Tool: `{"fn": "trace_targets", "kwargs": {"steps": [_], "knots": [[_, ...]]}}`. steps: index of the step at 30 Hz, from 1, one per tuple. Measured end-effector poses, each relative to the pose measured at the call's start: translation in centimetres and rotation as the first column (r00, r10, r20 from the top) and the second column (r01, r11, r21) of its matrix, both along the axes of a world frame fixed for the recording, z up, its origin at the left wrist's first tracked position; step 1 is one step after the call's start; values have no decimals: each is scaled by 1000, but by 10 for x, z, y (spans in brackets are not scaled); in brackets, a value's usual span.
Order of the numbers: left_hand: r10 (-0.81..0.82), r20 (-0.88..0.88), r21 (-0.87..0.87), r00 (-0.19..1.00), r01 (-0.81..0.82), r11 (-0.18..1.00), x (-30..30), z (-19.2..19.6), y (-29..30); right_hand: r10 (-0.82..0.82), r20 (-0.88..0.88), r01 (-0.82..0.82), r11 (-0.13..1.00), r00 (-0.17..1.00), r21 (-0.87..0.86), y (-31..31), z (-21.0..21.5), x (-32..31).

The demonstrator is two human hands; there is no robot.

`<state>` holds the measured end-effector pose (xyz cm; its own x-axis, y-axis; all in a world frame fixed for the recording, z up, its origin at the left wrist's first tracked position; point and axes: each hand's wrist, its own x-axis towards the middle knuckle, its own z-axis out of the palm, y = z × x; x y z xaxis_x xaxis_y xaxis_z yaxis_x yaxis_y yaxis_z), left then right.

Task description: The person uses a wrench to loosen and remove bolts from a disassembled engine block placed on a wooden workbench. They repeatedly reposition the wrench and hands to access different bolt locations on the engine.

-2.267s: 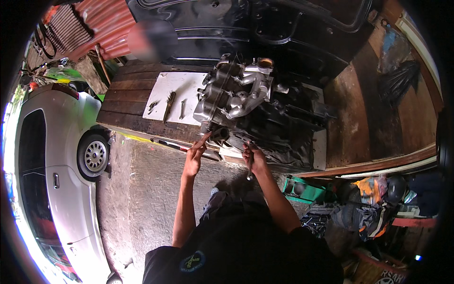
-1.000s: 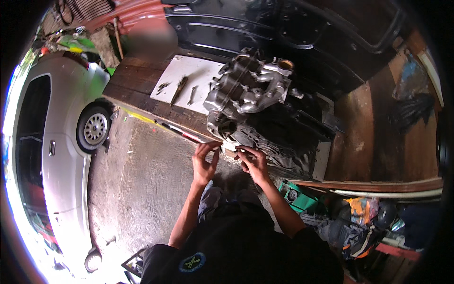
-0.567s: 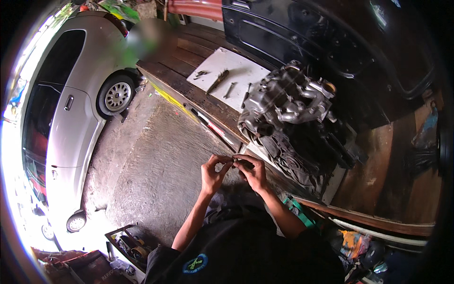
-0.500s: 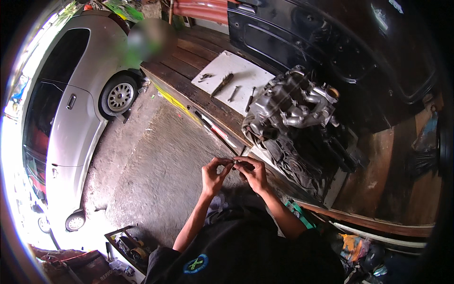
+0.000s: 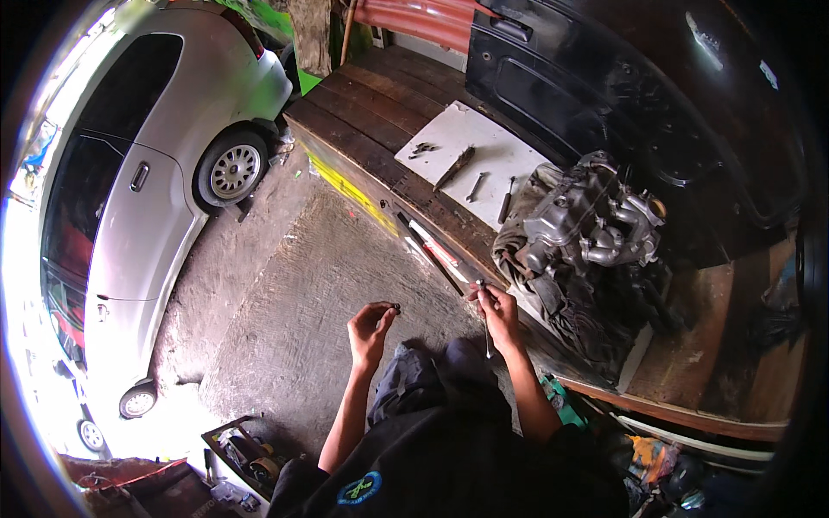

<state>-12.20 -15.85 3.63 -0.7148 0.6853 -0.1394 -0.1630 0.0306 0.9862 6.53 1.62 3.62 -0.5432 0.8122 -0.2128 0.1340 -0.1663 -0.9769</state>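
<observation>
We grasp a slim metal wrench (image 5: 488,339) in our right hand (image 5: 503,318), just beside the wooden bench (image 5: 367,99), its long axis running from our lap forward; our left hand (image 5: 369,332) pinches a small dark piece (image 5: 395,308). The bench's edge stands between wrench and engine (image 5: 561,213).

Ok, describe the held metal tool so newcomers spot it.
Find the grey metal engine part, right of the picture's middle, then go down and left to the right hand. The slim silvery tool is gripped there, its shank pointing toward the lower edge; unlike the wrench lying on the white board, it is held.
</observation>
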Motion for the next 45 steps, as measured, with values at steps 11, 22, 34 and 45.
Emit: {"fn": "trace_targets", "kwargs": {"steps": [11,22,34,45], "knots": [[-74,62,-38,995,76,996,-75,-11,49,-132,-112,89,941,985,-327,26,-6,-69],[-213,-1,-66,977,212,975,-181,-14,170,-272,-51,245,921,961,-302,120,-18,-163],[-400,-44,-49,915,398,916,-243,-41,307,-417,47,414,873,908,-259,186,-37,-221],[-534,-520,-237,667,488,840,-262,-148,433,-699,0,636,650,715,-416,223,-128,-275]]}}
